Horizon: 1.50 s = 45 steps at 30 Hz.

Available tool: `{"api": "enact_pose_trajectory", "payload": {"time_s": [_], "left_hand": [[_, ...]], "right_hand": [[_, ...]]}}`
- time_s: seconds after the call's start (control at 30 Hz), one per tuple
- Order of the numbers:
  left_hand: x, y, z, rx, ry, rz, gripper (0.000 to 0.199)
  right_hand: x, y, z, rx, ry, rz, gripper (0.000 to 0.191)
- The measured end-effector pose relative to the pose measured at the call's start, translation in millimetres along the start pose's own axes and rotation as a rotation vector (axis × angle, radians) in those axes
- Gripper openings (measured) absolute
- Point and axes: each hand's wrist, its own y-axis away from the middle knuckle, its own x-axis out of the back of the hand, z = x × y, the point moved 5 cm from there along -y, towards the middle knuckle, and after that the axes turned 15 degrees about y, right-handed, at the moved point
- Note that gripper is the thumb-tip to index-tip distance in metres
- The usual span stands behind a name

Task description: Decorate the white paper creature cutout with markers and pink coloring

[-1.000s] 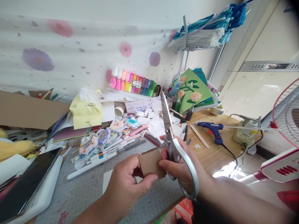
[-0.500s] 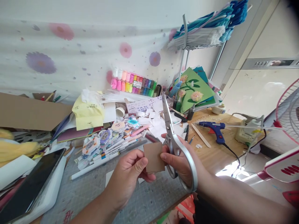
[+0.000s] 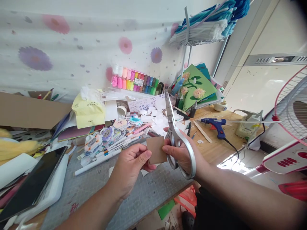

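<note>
A small square of brown cardboard (image 3: 156, 150) is held between both hands above the grey cutting mat (image 3: 96, 195). My left hand (image 3: 133, 166) pinches its left edge between thumb and fingers. With the thumb, my right hand (image 3: 182, 153) presses the right edge. The same hand also grips large silver scissors (image 3: 170, 111), whose blades are together and point up and away from me. Below the cardboard, pieces of white paper lie on the mat, partly hidden by my hands.
Paper scraps, stickers (image 3: 107, 134) and markers (image 3: 96, 164) crowd the mat's back. A tablet-like black device (image 3: 33, 185) lies at left. To the right are a blue hot glue gun (image 3: 216, 124), a wooden stick (image 3: 203, 131) and a fan (image 3: 290, 111). Coloured clay packs (image 3: 134, 81) stand behind.
The view has shifted slightly, so most things appear a little higher and further left. Both hands keep their hold on the cardboard, and the scissors stay in my right hand.
</note>
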Motion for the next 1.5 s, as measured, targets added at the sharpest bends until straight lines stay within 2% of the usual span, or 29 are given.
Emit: {"api": "enact_pose_trajectory", "payload": {"time_s": [0.2,0.33,0.43,0.6,0.7,0.77,0.83,0.93,1.0,1.07,1.13,1.23,1.33,1.43,1.5], "left_hand": [[-6.7,3.9,0.8,0.015,0.196,0.004,0.033],[-2.4,-0.6,2.0,-0.033,0.201,0.024,0.031],[0.9,-3.7,5.7,-0.073,0.032,0.014,0.026],[-1.0,1.8,22.3,-0.257,-0.369,-0.001,0.018],[-2.4,2.3,20.6,-0.232,-0.431,-0.025,0.018],[-1.8,0.8,17.4,-0.243,-0.477,-0.028,0.015],[-1.4,1.7,21.4,-0.425,-0.623,0.013,0.014],[-9.1,11.7,30.5,-0.832,-0.939,0.035,0.011],[-15.3,15.9,29.8,-0.923,-1.047,-0.038,0.006],[-16.7,15.9,27.7,-0.865,-1.018,-0.087,0.005],[-14.3,13.8,25.2,-0.745,-0.903,-0.08,0.011],[-8.4,8.2,16.1,-0.477,-0.625,-0.061,0.017],[-9.7,5.6,1.6,-0.173,-0.283,-0.143,0.02],[-16.0,7.7,-6.9,0.014,-0.004,-0.209,0.025],[-17.6,8.4,-10.4,0.078,0.094,-0.176,0.026]], "right_hand": [[-5.5,-0.6,0.1,-0.004,-0.065,0.034,0.057],[-10.9,-2.5,-3.7,0.015,-0.096,0.027,0.061],[-7.6,-5.3,-7.2,0.066,-0.047,0.02,0.06],[1.5,-7.5,-20.5,0.152,0.144,0.019,0.06],[-0.9,-5.8,-27.2,0.14,0.239,-0.024,0.054],[-2.4,-4.4,-28.6,0.118,0.286,-0.008,0.053],[-3.6,-3.7,-27.5,0.093,0.316,0.035,0.053],[-6.4,-2.7,-24.8,0.071,0.349,0.101,0.051],[-10.2,-0.9,-23.2,0.059,0.372,0.108,0.05],[-15.0,1.8,-22.2,0.059,0.377,0.082,0.052],[-19.3,4.8,-22.5,0.091,0.373,0.04,0.053],[-21.8,7.3,-23.4,0.135,0.349,-0.019,0.054],[-20.3,6.3,-23.0,0.101,0.294,-0.082,0.053],[-14.6,4.8,-26.1,0.094,0.335,-0.061,0.043],[-11.7,5.1,-27.7,0.087,0.396,-0.031,0.039]]}}
